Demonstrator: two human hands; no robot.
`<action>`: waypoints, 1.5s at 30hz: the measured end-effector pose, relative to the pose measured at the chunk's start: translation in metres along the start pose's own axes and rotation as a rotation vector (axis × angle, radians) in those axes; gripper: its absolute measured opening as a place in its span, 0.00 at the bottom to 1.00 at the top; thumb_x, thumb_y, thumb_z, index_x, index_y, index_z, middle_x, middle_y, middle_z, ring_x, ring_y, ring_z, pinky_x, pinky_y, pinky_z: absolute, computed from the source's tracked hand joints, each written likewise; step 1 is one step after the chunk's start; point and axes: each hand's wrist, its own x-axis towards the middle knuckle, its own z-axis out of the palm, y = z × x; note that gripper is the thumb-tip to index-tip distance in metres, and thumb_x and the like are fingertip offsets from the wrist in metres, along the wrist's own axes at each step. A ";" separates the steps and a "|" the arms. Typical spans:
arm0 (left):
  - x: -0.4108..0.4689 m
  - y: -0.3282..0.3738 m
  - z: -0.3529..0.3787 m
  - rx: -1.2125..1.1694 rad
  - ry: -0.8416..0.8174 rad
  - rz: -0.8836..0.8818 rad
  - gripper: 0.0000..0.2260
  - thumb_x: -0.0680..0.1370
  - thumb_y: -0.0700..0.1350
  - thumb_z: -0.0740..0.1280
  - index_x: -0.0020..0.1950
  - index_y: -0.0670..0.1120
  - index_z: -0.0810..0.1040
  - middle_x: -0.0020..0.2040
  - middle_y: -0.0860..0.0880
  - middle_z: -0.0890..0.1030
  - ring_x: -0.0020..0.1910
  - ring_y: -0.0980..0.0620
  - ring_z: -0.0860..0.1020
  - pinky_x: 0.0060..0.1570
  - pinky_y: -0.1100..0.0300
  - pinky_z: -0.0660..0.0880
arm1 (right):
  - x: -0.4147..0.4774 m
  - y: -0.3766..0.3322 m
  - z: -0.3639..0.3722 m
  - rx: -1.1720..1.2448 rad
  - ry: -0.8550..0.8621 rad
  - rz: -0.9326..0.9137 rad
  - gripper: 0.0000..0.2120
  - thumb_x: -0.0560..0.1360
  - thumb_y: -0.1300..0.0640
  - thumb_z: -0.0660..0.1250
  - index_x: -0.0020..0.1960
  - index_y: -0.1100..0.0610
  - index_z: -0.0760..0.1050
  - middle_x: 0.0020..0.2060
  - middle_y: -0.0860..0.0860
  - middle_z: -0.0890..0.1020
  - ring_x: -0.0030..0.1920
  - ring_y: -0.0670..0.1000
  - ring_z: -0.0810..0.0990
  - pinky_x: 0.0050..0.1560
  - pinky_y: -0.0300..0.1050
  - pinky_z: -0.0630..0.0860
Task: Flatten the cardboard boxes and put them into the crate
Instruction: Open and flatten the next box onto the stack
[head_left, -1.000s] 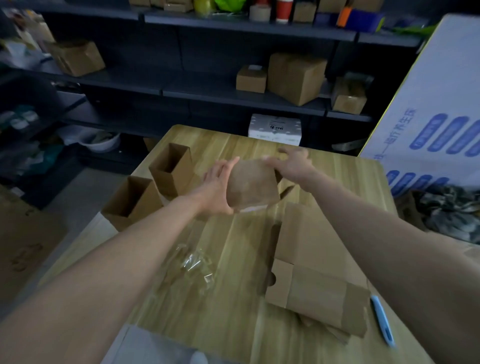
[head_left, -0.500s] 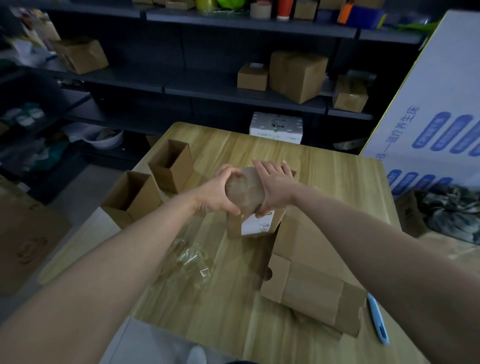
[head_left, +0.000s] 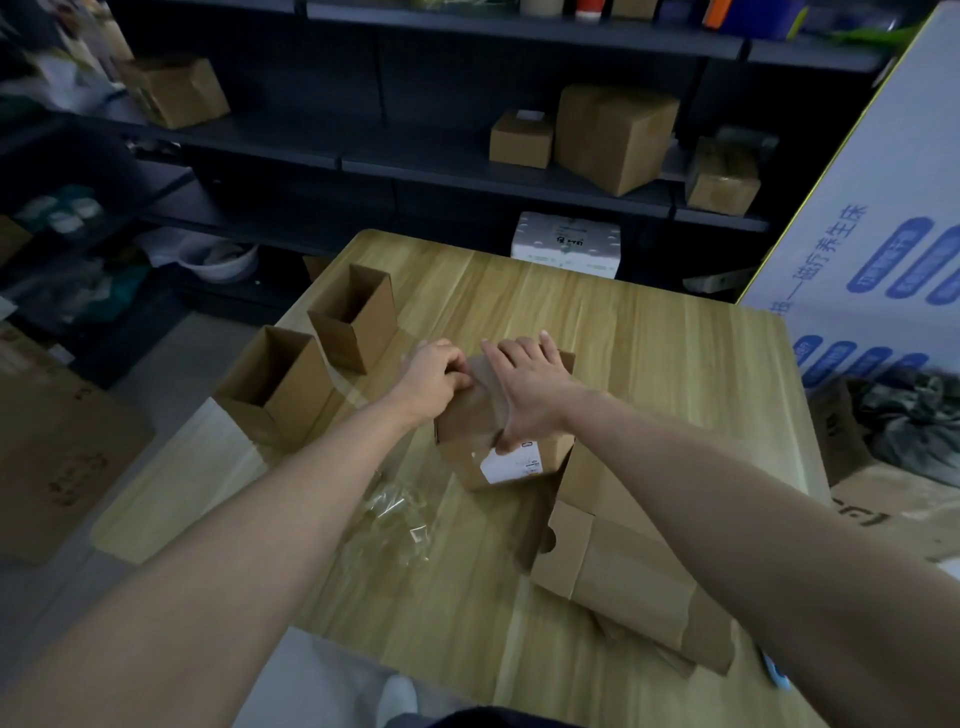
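A small brown cardboard box (head_left: 470, 457) with a white label stands on the wooden table (head_left: 649, 353) at its middle. My right hand (head_left: 524, 384) lies flat on the box's top, fingers straight, thumb down over the front face. My left hand (head_left: 434, 371) has its fingers curled at the top left edge of the box, apparently pinching tape or a flap there. Two open upright boxes (head_left: 358, 322) (head_left: 275, 379) stand at the table's left. Flattened cardboard (head_left: 623, 577) lies at the near right. No crate shows in view.
Crumpled clear tape (head_left: 397, 512) lies on the table near my left forearm. A blue cutter (head_left: 776, 675) pokes out under my right arm. Dark shelves (head_left: 467, 171) with boxes stand behind the table. A big white printed carton (head_left: 893, 234) leans at the right.
The box came down from mid-air onto the table and nearer to me. My right hand moved from its far edge onto its top; my left hand shifted from its side to its top edge.
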 end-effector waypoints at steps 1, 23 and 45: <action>0.001 -0.001 0.002 0.045 -0.011 -0.005 0.02 0.75 0.41 0.68 0.43 0.43 0.78 0.44 0.49 0.73 0.54 0.46 0.72 0.60 0.49 0.64 | 0.001 -0.002 0.001 0.000 -0.003 -0.007 0.63 0.58 0.35 0.75 0.78 0.54 0.39 0.74 0.54 0.56 0.75 0.57 0.50 0.75 0.60 0.39; 0.010 -0.004 0.016 0.208 0.017 0.110 0.04 0.79 0.40 0.61 0.45 0.44 0.72 0.46 0.48 0.71 0.49 0.51 0.68 0.50 0.59 0.64 | 0.008 0.009 0.008 0.055 -0.035 0.039 0.64 0.59 0.35 0.75 0.78 0.54 0.36 0.76 0.53 0.53 0.76 0.55 0.47 0.75 0.59 0.37; -0.002 -0.014 -0.030 -1.416 0.025 -0.513 0.06 0.81 0.44 0.60 0.46 0.44 0.69 0.30 0.50 0.66 0.32 0.52 0.71 0.47 0.46 0.80 | 0.018 0.018 -0.002 0.311 -0.100 0.106 0.65 0.59 0.36 0.76 0.74 0.42 0.27 0.77 0.51 0.36 0.76 0.56 0.35 0.72 0.62 0.34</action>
